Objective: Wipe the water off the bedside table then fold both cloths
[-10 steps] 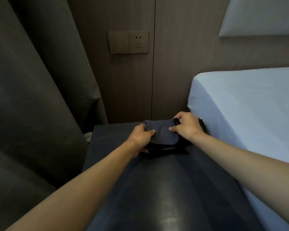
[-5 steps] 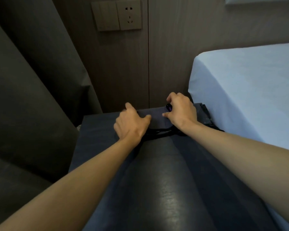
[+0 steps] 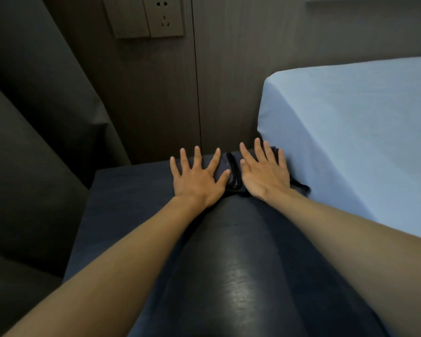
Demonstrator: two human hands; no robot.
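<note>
A dark blue cloth (image 3: 223, 164) lies folded at the far edge of the dark bedside table (image 3: 122, 190), on top of a black cloth (image 3: 300, 188) whose edge shows at the right. My left hand (image 3: 198, 180) presses flat on the blue cloth's left part with fingers spread. My right hand (image 3: 265, 173) lies flat on its right part, fingers straight. A black loop or seam (image 3: 233, 173) shows between the hands. Most of both cloths is hidden under my palms.
A bed with a pale blue sheet (image 3: 350, 132) stands right against the table. A dark curtain (image 3: 34, 117) hangs at the left. The wood-panel wall behind carries a switch and socket plate (image 3: 148, 17).
Both hands let go of the cloth edges they were gripping and now lie flat with fingers spread on the folded cloth. The view has moved closer and lower.
</note>
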